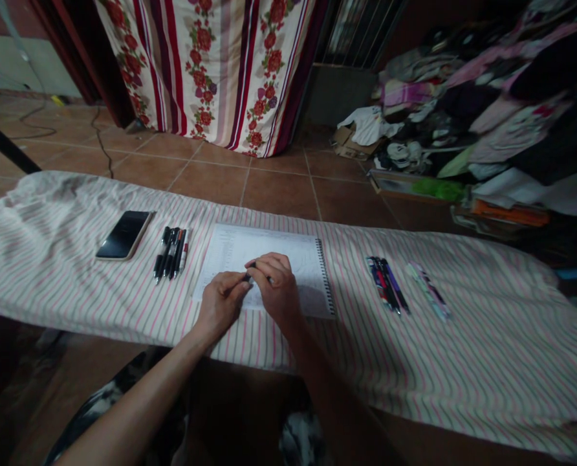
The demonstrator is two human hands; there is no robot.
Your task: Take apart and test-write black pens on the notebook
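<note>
Over the lower middle of an open spiral notebook (273,238), my two hands meet. A small dark, pen-like object (248,277) sits between them, mostly covered by fingers, so its full shape cannot be made out. My left hand (222,299) pinches one end between thumb and fingertips. Curled round the other end is my right hand (277,288), its fingers bent over the page. Left of the notebook lies a group of several pens (171,252), mostly black. To its right is another group of dark, blue and purple pens (387,285), with pastel-coloured pens (430,289) beside it.
A phone (125,235) lies screen up at the left. Everything rests on a striped cloth (492,336) covering a long, low surface. Beyond are a tiled floor (279,184), a floral curtain (220,71) and a heap of clothes (463,97) at the right.
</note>
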